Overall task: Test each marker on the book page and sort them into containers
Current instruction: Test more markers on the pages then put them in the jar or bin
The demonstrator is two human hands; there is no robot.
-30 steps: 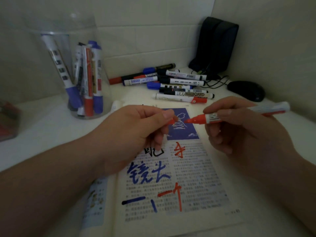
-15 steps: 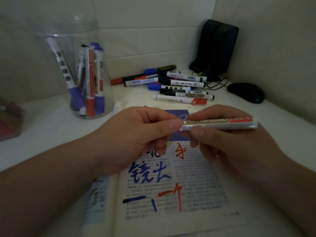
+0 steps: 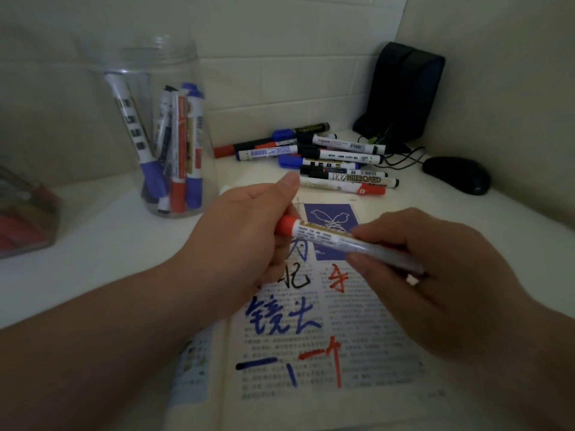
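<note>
A red-capped white marker (image 3: 323, 236) lies across the middle of the view, above the open book (image 3: 311, 321). My left hand (image 3: 245, 241) grips its red cap end. My right hand (image 3: 435, 272) holds the barrel, fingers curled round it. The book page bears blue, red and black test strokes. A clear jar (image 3: 161, 141) at the back left holds several markers standing upright. A pile of markers (image 3: 323, 160) lies on the table behind the book.
A clear box (image 3: 25, 219) with red things inside sits at the far left edge. A black pouch (image 3: 401, 91) stands in the back corner, with cables and a black mouse (image 3: 457, 174) at the right. Walls close the back and right.
The cap in my left hand went onto the marker's red tip. Both hands then swung the capped marker so that it now slopes down to the right.
</note>
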